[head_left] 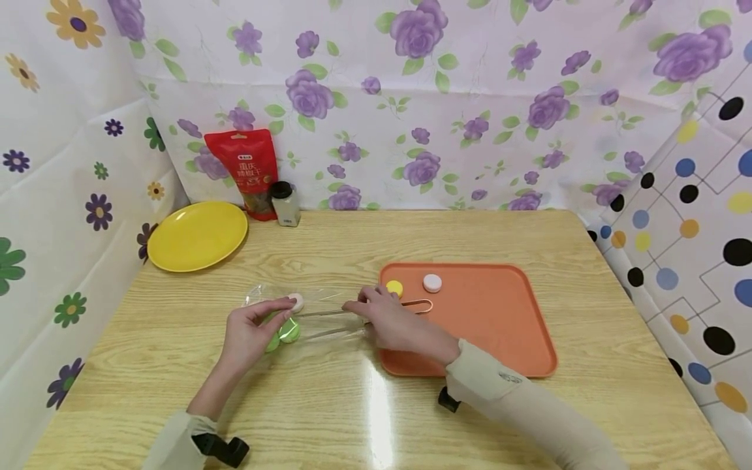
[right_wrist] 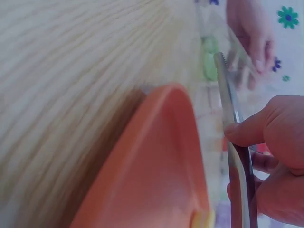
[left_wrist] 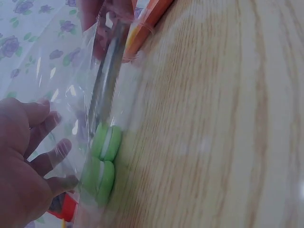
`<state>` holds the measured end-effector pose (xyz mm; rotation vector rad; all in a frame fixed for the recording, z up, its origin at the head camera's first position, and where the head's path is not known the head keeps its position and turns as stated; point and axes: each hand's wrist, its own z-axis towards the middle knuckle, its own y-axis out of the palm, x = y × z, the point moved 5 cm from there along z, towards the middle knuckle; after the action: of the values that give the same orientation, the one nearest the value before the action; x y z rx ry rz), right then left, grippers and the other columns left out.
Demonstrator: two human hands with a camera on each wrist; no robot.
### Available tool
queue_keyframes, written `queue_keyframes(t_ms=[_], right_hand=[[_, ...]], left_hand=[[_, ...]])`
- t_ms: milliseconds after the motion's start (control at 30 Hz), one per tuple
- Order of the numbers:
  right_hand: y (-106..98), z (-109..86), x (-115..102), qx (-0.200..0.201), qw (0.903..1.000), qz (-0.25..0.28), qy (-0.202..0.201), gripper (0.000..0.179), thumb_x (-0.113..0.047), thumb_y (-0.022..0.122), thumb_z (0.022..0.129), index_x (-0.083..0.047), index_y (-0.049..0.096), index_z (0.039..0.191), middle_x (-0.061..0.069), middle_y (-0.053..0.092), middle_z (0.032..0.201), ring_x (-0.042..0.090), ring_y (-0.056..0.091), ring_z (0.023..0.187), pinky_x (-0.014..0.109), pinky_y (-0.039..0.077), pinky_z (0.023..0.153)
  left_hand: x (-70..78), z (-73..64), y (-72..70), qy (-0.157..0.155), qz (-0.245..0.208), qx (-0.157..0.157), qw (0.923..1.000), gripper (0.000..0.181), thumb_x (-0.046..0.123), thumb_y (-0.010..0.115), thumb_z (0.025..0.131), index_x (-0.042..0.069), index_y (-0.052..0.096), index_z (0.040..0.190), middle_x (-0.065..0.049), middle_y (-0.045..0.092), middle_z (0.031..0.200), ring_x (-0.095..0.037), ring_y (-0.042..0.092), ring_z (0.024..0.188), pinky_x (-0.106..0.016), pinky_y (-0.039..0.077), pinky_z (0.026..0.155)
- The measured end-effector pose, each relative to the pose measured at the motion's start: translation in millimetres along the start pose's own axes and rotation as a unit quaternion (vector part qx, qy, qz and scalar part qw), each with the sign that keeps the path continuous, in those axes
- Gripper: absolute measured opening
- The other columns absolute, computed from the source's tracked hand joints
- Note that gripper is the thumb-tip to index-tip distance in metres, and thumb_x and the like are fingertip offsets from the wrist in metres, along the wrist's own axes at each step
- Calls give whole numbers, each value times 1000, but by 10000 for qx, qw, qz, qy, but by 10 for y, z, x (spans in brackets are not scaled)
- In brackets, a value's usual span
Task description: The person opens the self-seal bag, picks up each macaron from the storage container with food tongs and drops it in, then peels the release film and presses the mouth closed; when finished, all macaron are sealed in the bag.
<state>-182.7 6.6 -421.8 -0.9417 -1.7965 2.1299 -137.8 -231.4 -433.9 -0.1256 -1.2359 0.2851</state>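
My left hand [head_left: 250, 331] pinches the upper side of a clear plastic bag [head_left: 329, 301] on the wooden table. Inside the bag, two green macarons [left_wrist: 105, 142] lie against each other, with a whitish macaron [head_left: 297, 302] beyond them, by my left fingertips. My right hand [head_left: 390, 318] grips a pair of metal tongs [right_wrist: 230, 102] around the middle of its arms. The tongs' arms are spread apart and reach into the bag, tips near the macarons, with nothing between them. Their bent end [head_left: 424, 305] sticks out over an orange tray [head_left: 487, 326].
On the tray, a yellow macaron [head_left: 395, 288] sits at the left edge near a pale pink macaron [head_left: 432, 282]. At the back left stand a yellow plate [head_left: 198, 236], a red pouch [head_left: 247, 170] and a black-capped jar [head_left: 285, 203]. Patterned cloth surrounds the table [head_left: 329, 418].
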Motion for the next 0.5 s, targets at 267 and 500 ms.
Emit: queue_keyframes(t_ms=[267, 500], right_hand=[[-346, -603, 371, 1112, 9937, 39, -164, 46, 10, 69, 87, -6, 64, 130, 13, 53, 104, 27, 43, 85, 37, 39, 69], [-563, -1159, 826, 1418, 9876, -225, 633, 50, 12, 73, 84, -5, 64, 130, 14, 55, 105, 32, 47, 87, 42, 42, 68]], left_hand=[[-2, -9, -9, -22, -17, 14, 10000, 17, -8, 72, 88, -8, 74, 104, -19, 72, 107, -2, 66, 102, -18, 53, 87], [2, -3, 1, -113, 16, 53, 9999, 17, -8, 73, 87, -5, 75, 104, -19, 72, 107, -4, 66, 104, -20, 52, 91]])
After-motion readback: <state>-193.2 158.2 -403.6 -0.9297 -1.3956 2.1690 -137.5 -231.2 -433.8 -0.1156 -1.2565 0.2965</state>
